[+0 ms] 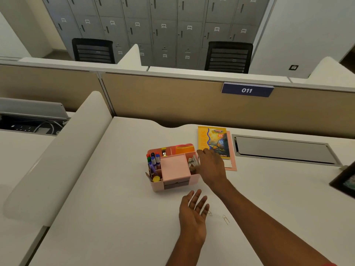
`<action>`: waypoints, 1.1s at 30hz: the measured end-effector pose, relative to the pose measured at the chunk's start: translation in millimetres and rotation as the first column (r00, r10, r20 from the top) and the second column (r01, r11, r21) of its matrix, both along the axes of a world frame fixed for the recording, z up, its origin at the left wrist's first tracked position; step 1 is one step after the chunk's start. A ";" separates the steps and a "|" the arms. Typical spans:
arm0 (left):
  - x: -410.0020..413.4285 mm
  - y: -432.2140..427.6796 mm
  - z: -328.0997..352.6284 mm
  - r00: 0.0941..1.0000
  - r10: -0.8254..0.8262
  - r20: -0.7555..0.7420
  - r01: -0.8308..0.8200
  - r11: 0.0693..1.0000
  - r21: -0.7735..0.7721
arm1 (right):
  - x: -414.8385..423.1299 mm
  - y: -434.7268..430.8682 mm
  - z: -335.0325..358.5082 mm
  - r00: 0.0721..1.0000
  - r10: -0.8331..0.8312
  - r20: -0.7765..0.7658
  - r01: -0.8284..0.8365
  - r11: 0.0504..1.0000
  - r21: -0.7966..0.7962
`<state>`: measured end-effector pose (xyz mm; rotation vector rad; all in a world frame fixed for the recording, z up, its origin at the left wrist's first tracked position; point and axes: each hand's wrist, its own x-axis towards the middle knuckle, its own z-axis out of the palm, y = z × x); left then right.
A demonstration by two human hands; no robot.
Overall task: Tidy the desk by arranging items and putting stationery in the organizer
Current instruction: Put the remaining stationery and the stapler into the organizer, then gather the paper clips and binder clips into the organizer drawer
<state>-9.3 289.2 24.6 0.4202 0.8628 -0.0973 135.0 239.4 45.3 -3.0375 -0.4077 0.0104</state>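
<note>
A pink desk organizer (173, 184) stands mid-desk. Markers (154, 160) fill its left slots, an orange pad (184, 149) its back slot, and a pink sticky-note block (173, 167) lies on top. My right hand (211, 167) reaches over its right compartment, fingers curled down among small metal items; what they hold is hidden. My left hand (193, 212) rests palm-up and open on the desk in front of the organizer. Two paper clips (225, 219) lie just right of that hand. A yellow notebook (213, 142) lies on a pink folder (231, 167) beside the organizer.
A grey cable hatch (284, 149) is set into the desk at right. A dark picture frame (343, 181) juts in at the right edge. A beige partition (172, 100) backs the desk, and a white divider (57, 160) bounds its left.
</note>
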 end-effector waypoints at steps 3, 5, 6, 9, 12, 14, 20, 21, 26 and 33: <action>1.1 -0.9 -0.8 1.000 -0.010 0.019 0.010 1.000 0.030 | -17.4 -15.1 9.2 0.998 -0.034 -0.047 0.040 0.989 0.144; 0.3 -2.8 -3.0 0.998 -0.042 0.036 0.038 0.996 0.087 | -35.5 -27.9 14.0 0.995 -0.063 -0.079 0.078 0.975 0.210; -0.6 -3.6 -5.1 0.997 -0.071 0.037 0.065 0.988 0.137 | -46.1 -35.0 14.8 0.993 -0.075 -0.093 0.095 0.967 0.235; -6.3 -8.4 -14.5 0.980 -0.196 -0.021 0.192 0.926 0.326 | -83.9 -58.4 9.6 0.988 -0.096 -0.120 0.129 0.943 0.306; -17.9 -26.8 -25.7 0.942 -0.332 -0.055 0.312 0.802 0.509 | -122.8 -88.2 -4.5 0.979 -0.142 -0.147 0.184 0.926 0.329; -27.0 -45.8 -30.6 0.913 -0.404 -0.052 0.351 0.716 0.604 | -147.4 -110.8 -15.6 0.968 -0.188 -0.165 0.235 0.910 0.342; -51.4 -109.2 -41.3 0.760 -0.639 -0.119 0.483 0.431 0.762 | -213.1 -179.4 -40.7 0.905 -0.370 -0.208 0.423 0.829 0.366; -56.1 -119.0 -43.0 0.717 -0.683 -0.136 0.499 0.368 0.784 | -223.8 -190.0 -44.1 0.891 -0.403 -0.210 0.454 0.812 0.368; -83.7 -156.8 -43.9 0.479 -0.856 -0.193 0.449 0.050 0.892 | -272.8 -235.0 -59.9 0.814 -0.534 -0.229 0.580 0.728 0.366; -85.6 -129.9 -41.1 0.443 -0.841 -0.310 0.248 -0.218 0.944 | -268.1 -203.4 -75.9 0.792 -0.506 -0.343 0.605 0.572 0.554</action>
